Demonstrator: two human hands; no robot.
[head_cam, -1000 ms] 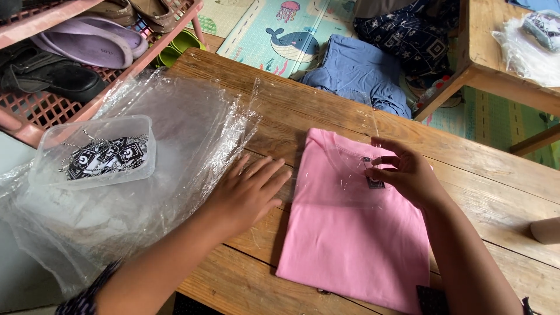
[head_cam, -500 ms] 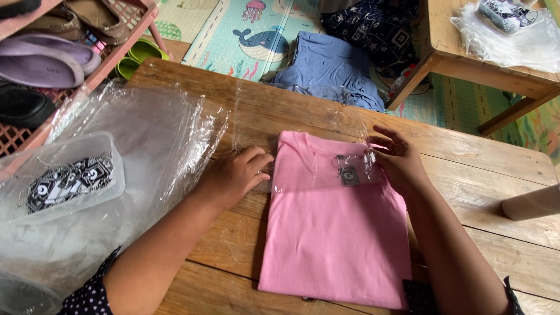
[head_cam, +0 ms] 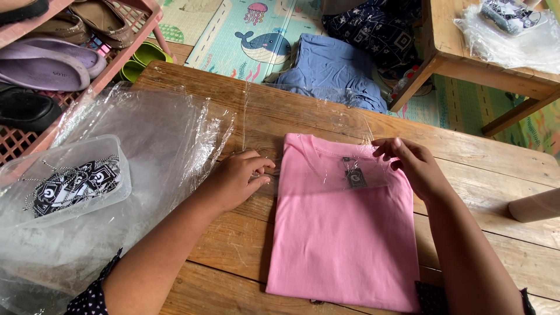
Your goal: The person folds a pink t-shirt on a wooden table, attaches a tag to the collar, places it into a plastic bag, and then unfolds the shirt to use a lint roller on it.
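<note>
A folded pink T-shirt [head_cam: 344,233] lies on the wooden table [head_cam: 280,105], a small dark tag [head_cam: 354,177] at its collar. A clear plastic bag [head_cam: 309,111] covers the collar end and stretches toward the far edge. My left hand [head_cam: 236,181] pinches the bag's edge just left of the shirt. My right hand [head_cam: 408,163] grips the bag at the shirt's upper right corner.
A pile of clear plastic bags [head_cam: 146,146] and a clear tub of black-and-white tags [head_cam: 64,186] sit at the left. A pink shoe rack [head_cam: 70,52] stands beyond. Blue clothes [head_cam: 332,70] lie on the floor mat. Another wooden table [head_cam: 496,52] is at top right.
The view has shifted so the shirt sits lower and more central. My left hand closed from flat on the table to a pinch on the bag's edge.
</note>
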